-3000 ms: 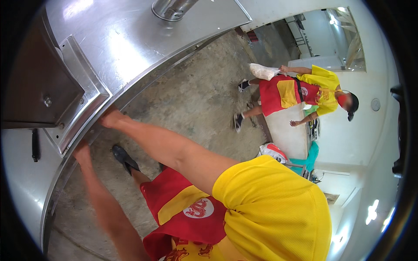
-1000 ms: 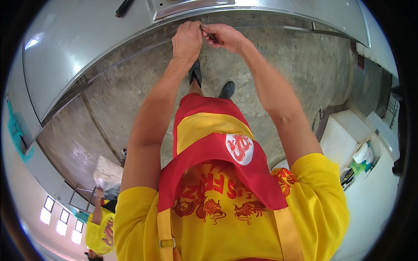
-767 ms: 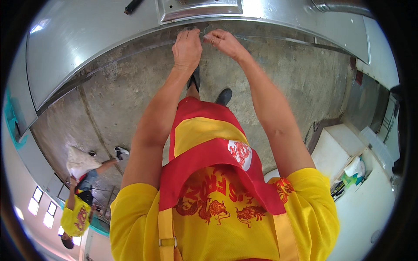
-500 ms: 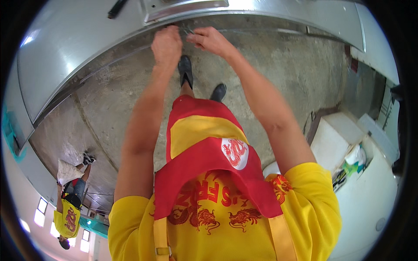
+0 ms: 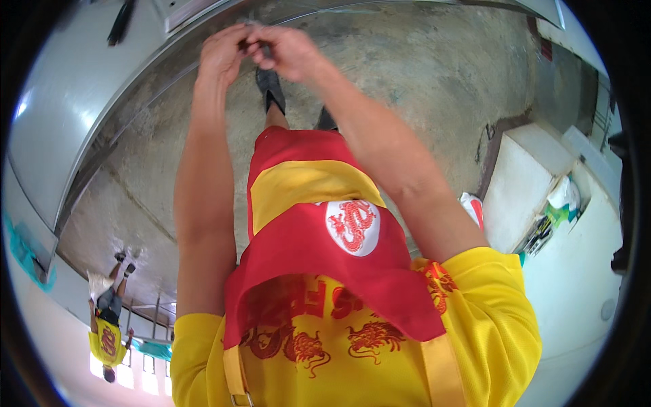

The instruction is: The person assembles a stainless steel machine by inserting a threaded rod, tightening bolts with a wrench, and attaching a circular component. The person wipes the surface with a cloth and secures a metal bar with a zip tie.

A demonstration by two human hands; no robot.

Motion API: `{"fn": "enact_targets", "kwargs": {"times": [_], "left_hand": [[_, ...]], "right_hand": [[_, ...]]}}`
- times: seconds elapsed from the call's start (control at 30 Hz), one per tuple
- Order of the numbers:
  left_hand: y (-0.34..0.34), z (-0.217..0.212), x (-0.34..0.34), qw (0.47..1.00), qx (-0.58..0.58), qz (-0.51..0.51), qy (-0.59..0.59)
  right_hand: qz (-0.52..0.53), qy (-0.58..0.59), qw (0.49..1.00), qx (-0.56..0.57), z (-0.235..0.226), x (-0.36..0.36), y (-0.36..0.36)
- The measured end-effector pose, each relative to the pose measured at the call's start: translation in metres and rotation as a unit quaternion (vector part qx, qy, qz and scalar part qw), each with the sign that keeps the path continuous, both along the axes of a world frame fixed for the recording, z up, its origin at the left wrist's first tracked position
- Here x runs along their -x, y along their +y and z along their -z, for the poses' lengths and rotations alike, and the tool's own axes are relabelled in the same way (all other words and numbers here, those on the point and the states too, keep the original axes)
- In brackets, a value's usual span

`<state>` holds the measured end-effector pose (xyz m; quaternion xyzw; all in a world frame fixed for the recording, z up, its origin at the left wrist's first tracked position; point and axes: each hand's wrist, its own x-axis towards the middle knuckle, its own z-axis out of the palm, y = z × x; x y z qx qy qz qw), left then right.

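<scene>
My left hand (image 5: 222, 55) and my right hand (image 5: 290, 53) meet out in front of me, beside the edge of the steel table (image 5: 61, 88). Both are closed, with their fingertips touching or nearly so. Something small, partly dark (image 5: 265, 51), shows at the curled fingers of my right hand. Motion blur and the fingers hide what it is. What my left fingers pinch, if anything, cannot be made out either.
A black-handled object (image 5: 121, 24) lies on the table near a raised metal frame (image 5: 186, 9). At right stand a white box (image 5: 525, 159) and a green-and-white bundle (image 5: 561, 203). Far left, a person (image 5: 108, 332) in yellow carries a pale sack (image 5: 99, 285).
My hands were slightly apart with a thin, shiny piece between them; now they are together. The view has shifted, placing them farther left. The person at far left appears smaller.
</scene>
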<state>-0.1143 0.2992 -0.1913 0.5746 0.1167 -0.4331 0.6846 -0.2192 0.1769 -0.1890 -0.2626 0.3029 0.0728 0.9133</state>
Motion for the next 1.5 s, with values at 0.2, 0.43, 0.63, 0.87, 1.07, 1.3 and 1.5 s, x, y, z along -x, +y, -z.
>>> {"fn": "enact_targets", "kwargs": {"times": [0.2,0.43,0.63,0.87,1.07,1.3,1.5], "left_hand": [[0.007,0.002,0.003,0.997,-0.014,0.052,0.054],[0.018,0.011,0.042,0.967,0.194,0.089,0.143],[0.024,-0.019,0.081,0.99,0.078,0.007,0.121],[0.04,-0.016,0.083,0.995,-0.013,-0.09,0.03],[0.029,-0.015,0.121,0.988,0.028,-0.136,0.063],[0.024,-0.02,0.141,0.991,-0.075,-0.113,0.019],[0.03,-0.008,0.144,0.973,-0.181,-0.003,-0.143]], "right_hand": [[0.114,0.052,0.991,-0.05,0.008,0.013,0.017],[-0.033,0.043,0.983,0.178,0.011,0.034,-0.025],[-0.075,-0.029,0.882,0.464,0.044,0.046,-0.007],[-0.077,0.012,0.902,0.426,0.015,0.038,0.027],[-0.108,0.013,0.911,0.397,0.017,0.047,0.025],[-0.214,0.121,0.903,0.353,-0.018,0.024,0.016],[-0.216,0.133,0.903,0.345,-0.009,0.023,0.021]]}}
